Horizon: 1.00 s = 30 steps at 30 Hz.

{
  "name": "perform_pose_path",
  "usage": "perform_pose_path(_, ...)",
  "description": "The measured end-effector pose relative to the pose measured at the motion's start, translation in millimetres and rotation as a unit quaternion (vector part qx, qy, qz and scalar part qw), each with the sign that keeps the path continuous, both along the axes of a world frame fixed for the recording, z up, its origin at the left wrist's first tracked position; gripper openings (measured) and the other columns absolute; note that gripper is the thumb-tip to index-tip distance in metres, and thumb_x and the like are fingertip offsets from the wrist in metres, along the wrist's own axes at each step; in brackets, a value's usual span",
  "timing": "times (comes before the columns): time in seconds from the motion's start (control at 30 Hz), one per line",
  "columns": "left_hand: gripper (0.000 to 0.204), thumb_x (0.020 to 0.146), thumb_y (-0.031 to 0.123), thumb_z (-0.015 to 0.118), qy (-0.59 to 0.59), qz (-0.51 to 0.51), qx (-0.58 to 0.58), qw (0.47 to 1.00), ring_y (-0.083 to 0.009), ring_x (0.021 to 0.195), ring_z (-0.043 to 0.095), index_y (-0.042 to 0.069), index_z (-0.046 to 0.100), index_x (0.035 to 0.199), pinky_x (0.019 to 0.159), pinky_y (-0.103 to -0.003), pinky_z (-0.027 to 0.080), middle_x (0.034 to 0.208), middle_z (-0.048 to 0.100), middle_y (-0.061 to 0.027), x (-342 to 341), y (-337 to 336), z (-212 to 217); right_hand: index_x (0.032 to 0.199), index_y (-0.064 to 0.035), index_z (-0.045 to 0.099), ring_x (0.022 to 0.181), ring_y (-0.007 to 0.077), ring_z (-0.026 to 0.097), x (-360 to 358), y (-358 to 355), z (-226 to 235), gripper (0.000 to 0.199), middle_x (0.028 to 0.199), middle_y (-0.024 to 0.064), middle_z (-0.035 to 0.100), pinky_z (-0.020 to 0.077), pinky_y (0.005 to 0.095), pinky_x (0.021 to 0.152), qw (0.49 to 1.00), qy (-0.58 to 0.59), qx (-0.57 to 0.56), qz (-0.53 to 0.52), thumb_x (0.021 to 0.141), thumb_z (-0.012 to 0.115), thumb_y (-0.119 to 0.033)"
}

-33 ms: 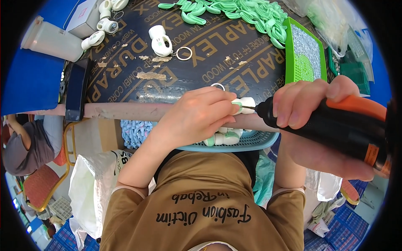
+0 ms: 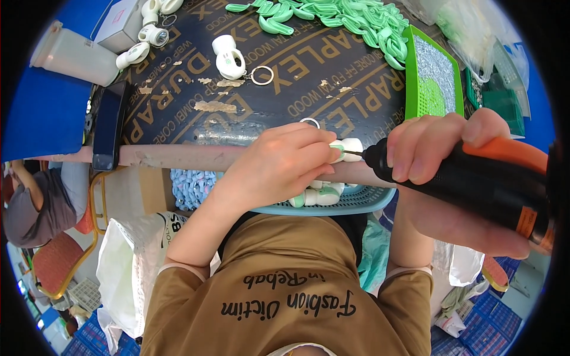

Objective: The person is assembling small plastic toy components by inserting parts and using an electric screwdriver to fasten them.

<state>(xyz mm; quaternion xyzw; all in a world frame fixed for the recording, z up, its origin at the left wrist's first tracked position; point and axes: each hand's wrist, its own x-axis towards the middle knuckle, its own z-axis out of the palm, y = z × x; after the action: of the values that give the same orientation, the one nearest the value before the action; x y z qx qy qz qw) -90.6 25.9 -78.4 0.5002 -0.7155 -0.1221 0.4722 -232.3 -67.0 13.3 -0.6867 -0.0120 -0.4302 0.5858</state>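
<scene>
Dark plywood bench (image 2: 332, 89) fills my view. At its near edge, my left hand (image 2: 279, 163) pinches a small white-and-green plastic piece (image 2: 347, 148); my right hand (image 2: 439, 148), just beside it, is wrapped around an orange-black power screwdriver (image 2: 475, 181), its bit touching the piece. It looks light, stiff and slippery; best gripped by its sides.

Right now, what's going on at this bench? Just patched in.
A person is working at the edge of a dark board table. The left hand pinches a small white and green plastic piece at the table's edge. The right hand grips a black and orange powered screwdriver, its bit tip set against that piece. Below the hands, a blue basket holds more such pieces. A heap of green parts lies at the far side.
</scene>
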Motion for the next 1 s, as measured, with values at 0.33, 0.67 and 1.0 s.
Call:
perform_pose_path(0.33, 0.022, 0.063, 0.006, 0.071, -0.024, 0.003, 0.007, 1.0, -0.0249, 0.075, 0.061, 0.006, 0.062, 0.082, 0.062, -0.033, 0.05, 0.086, 0.062, -0.0085, -1, 0, 0, 0.099, -0.0057, 0.039, 0.047, 0.0177, 0.049, 2, -2, 4, 0.086, 0.063, 0.0058, 0.051, 0.0413, 0.0307, 0.047, 0.999, 0.02, -0.031, 0.024, 0.06, 0.049, -0.081)
perform_pose_path(0.67, 0.023, 0.059, 0.001, 0.069, -0.03, 0.021, -0.007, 0.999, -0.0242, 0.073, 0.06, 0.005, 0.062, 0.08, 0.059, -0.032, 0.048, 0.083, 0.06, -0.008, -3, 0, -4, 0.098, -0.008, 0.041, 0.047, 0.0156, 0.047, 3, -7, -1, 0.086, 0.062, 0.0029, 0.049, 0.0397, 0.0301, 0.049, 0.995, 0.046, -0.07, 0.058, 0.058, 0.048, -0.083)
perform_pose_path(1.0, 0.019, 0.061, 0.001, 0.068, -0.037, 0.026, -0.009, 0.999, -0.024, 0.071, 0.06, 0.005, 0.062, 0.079, 0.058, -0.032, 0.048, 0.082, 0.06, -0.0085, -3, 1, -2, 0.11, -0.0075, 0.043, 0.049, 0.0158, 0.045, -4, -2, -21, 0.091, 0.062, 0.0036, 0.048, 0.038, 0.0299, 0.052, 0.999, -0.033, 0.002, 0.001, 0.06, 0.043, -0.084)
